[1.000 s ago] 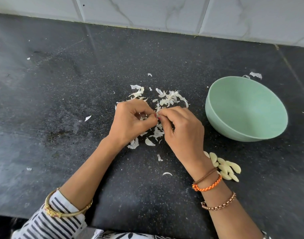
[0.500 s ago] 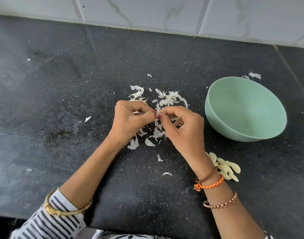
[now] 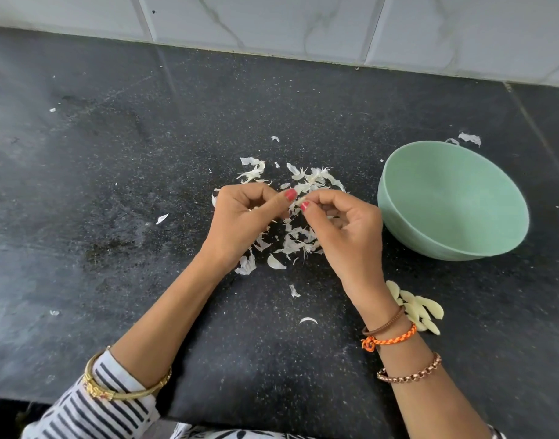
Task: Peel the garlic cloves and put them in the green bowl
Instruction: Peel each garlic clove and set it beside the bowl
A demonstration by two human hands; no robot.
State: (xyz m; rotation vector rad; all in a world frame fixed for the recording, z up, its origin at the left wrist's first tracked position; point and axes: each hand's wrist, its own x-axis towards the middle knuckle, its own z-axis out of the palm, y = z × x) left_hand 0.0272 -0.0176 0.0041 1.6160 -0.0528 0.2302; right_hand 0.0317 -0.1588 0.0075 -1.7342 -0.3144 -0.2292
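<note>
My left hand (image 3: 240, 221) and my right hand (image 3: 348, 229) meet over the black counter, thumbs and fingertips pinching one small garlic clove (image 3: 298, 201) between them; most of the clove is hidden by the fingers. White garlic skins (image 3: 298, 242) lie scattered under and beyond the hands. Several peeled cloves (image 3: 419, 308) lie in a heap on the counter just right of my right wrist. The green bowl (image 3: 452, 201) stands to the right of my right hand, tilted toward me, with nothing visible inside.
The black stone counter (image 3: 113, 185) runs to a white tiled wall (image 3: 303, 23) at the back. Stray skin flakes lie at the left (image 3: 162, 218) and behind the bowl (image 3: 469, 138). The counter's front edge is near my forearms.
Both hands have shifted slightly and the fingers have worked at the clove; my right hand's fingers have loosened and spread a little. Bowl and peeled cloves have not moved.
</note>
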